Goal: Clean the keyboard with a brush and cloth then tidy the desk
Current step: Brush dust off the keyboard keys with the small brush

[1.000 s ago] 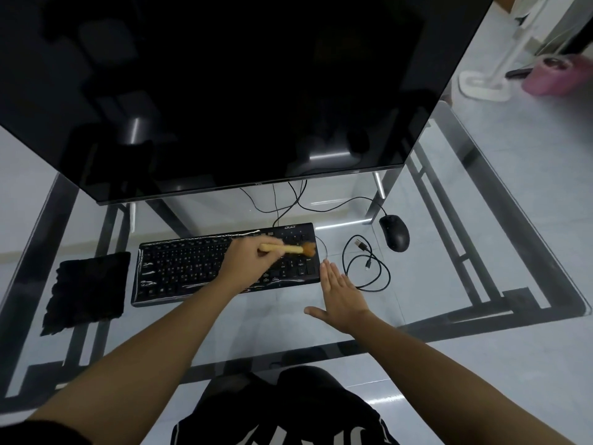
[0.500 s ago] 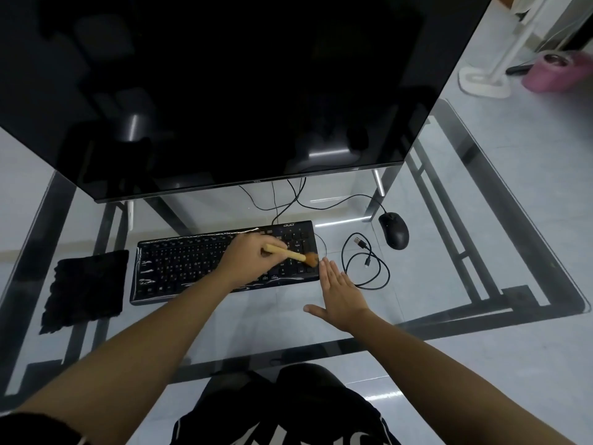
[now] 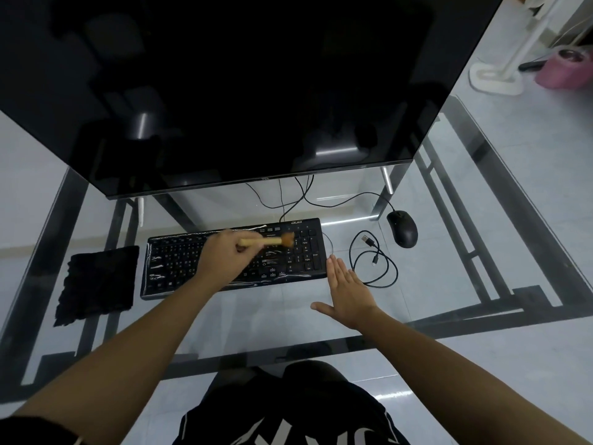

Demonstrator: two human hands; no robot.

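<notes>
Left hand (image 3: 224, 255), fingers holding wooden brush (image 3: 272, 240), now sweeping keyboard (image 3: 236, 260) upper-right keys after lower edge; right hand (image 3: 348, 292) flat, open beside it.

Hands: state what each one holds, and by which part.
The left hand holds the brush by the rear of its wooden handle, bristles over the keyboard. The right hand holds nothing; it lies flat and open beside the keyboard.

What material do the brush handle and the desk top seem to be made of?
The brush handle looks like pale wood or bamboo: tan and matte, though too small to be sure. The desk top looks like clear glass with a glossy finish: the dark frame bars and the floor show through it, and it carries light reflections.
</notes>
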